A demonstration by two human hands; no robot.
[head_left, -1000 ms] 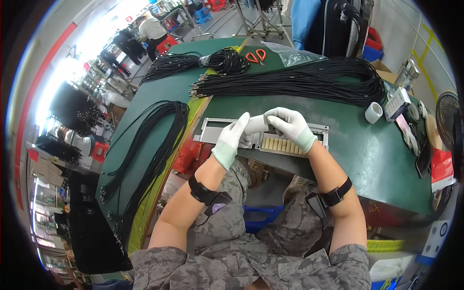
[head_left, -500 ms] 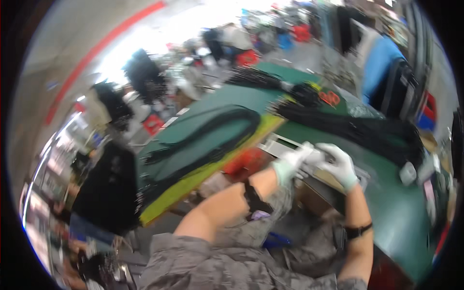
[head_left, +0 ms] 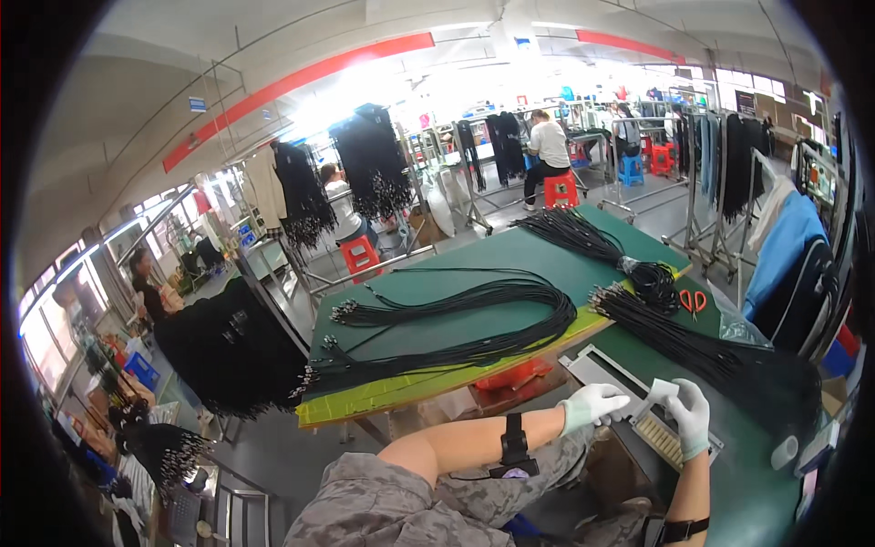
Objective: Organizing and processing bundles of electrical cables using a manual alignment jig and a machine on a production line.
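Observation:
White gloves cover both my hands, which are close together over a metal frame (head_left: 597, 365) on the green table. My right hand (head_left: 690, 419) pinches a small flat white piece (head_left: 664, 388) between thumb and fingers. Just left of it, my left hand (head_left: 591, 407) points toward the right one, its fingers pressed together; whether anything is in them is too small to make out. Below the right hand lies a cream slotted strip (head_left: 654, 439) in the frame.
Bundles of black cords (head_left: 492, 305) with metal ends lie on the green table (head_left: 456, 264), edged in yellow. Orange-handled scissors (head_left: 694, 304) and a white roll (head_left: 784, 452) are to the right. Racks of black cords (head_left: 232, 346) and a red stool (head_left: 561, 189) stand beyond, where people sit.
The view has swung leftward and up and become sharp. My hands have drawn a little apart, and the white piece now shows in the right hand.

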